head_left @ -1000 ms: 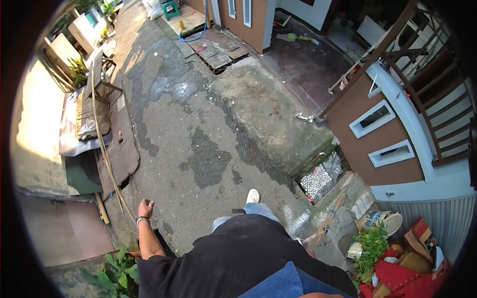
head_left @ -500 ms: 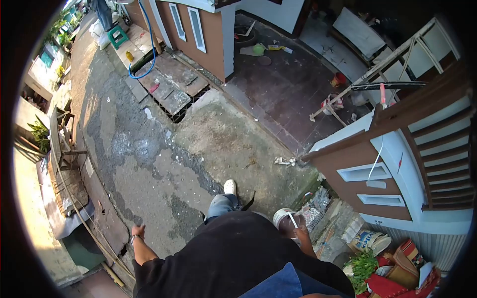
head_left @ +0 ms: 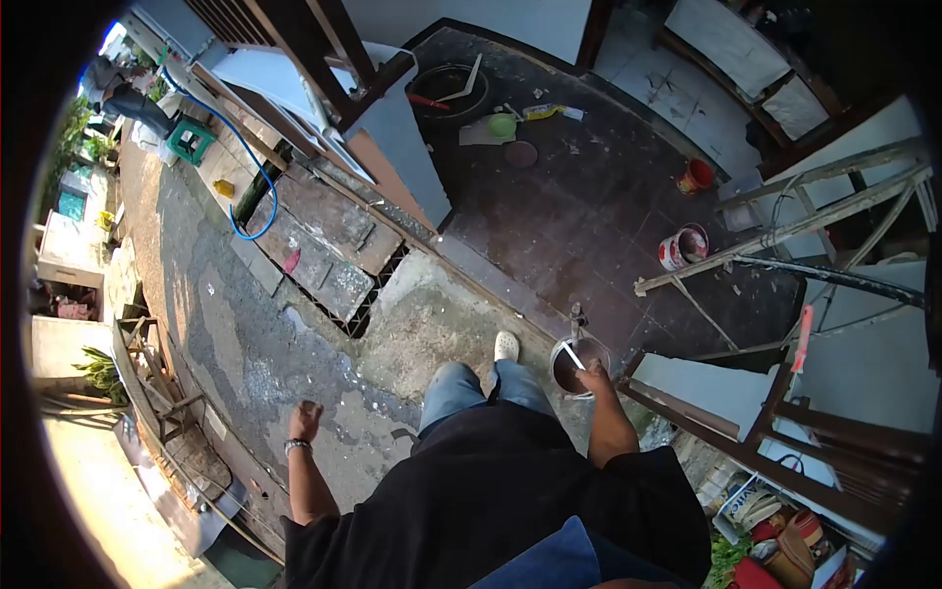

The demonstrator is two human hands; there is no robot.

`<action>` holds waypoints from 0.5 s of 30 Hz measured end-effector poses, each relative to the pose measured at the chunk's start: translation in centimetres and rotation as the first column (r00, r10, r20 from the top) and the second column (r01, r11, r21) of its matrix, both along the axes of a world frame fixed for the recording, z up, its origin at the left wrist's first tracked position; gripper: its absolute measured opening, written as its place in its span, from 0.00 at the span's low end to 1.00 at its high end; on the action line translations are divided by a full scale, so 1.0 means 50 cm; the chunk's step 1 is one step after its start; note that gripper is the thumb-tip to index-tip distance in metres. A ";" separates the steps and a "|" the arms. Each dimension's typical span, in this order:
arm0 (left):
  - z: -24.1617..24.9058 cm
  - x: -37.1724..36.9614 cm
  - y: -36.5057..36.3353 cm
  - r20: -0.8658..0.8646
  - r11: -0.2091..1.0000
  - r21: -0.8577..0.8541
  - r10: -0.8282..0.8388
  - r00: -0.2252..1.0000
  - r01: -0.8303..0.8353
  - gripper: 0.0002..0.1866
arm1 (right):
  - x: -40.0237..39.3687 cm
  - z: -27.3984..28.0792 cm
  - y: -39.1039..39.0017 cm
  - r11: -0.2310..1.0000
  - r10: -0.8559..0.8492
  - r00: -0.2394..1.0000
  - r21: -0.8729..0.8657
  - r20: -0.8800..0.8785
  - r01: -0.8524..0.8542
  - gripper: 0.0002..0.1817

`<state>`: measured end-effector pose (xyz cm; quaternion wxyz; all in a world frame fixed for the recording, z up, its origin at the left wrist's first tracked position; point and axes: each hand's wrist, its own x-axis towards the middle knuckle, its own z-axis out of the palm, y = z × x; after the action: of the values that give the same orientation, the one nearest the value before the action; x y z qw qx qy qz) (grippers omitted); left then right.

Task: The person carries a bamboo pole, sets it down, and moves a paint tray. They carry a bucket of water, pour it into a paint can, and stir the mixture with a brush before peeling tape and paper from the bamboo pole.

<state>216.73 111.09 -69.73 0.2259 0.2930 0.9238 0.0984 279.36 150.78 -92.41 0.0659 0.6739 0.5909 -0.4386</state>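
**Paint can carried at the porch edge**

Head view: the right hand [head_left: 592, 376] hangs low beside the right leg, its grip clamped on the handle of a paint can [head_left: 577, 365]. The can is open, holds dark brown liquid, and a pale stick leans across its inside. It hangs in the air just right of the white shoe [head_left: 506, 346], above the line where the concrete ramp [head_left: 432, 324] meets the dark tiled porch floor [head_left: 589, 206].

The left hand [head_left: 305, 420] swings out free over the cracked pavement [head_left: 226, 344], fingers loosely curled, holding nothing; a watch sits on its wrist.

On the porch floor, well apart from the carried can, stand a red-and-white paint can [head_left: 683, 246], a small red cup [head_left: 696, 177], a green bowl [head_left: 502, 125] and a black basin [head_left: 449, 90]. A wooden ladder [head_left: 785, 236] lies tilted across the right side. To the left, a blue hose [head_left: 257, 147] curls beside a drain grate [head_left: 368, 299], with a green stool [head_left: 188, 139] further off.
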 end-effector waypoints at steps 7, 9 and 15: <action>-0.068 0.113 0.039 0.443 0.877 -0.479 0.290 0.849 -0.050 0.24 | -0.369 0.107 0.487 0.986 0.151 0.988 0.071 0.018 -0.152 0.32; -0.126 0.064 0.077 0.425 0.904 -0.416 0.098 0.900 0.098 0.23 | -0.472 0.146 0.611 0.987 0.137 0.991 -0.083 0.001 -0.136 0.36; -0.004 -0.032 0.572 0.484 0.912 -0.189 0.409 0.774 -0.364 0.20 | -0.737 0.023 0.878 0.970 0.150 0.984 -0.179 -0.092 -0.164 0.43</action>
<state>215.13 139.68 -69.94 0.4508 0.0501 0.8733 0.1778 242.50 194.68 -91.25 0.1399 0.5984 0.6009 -0.5112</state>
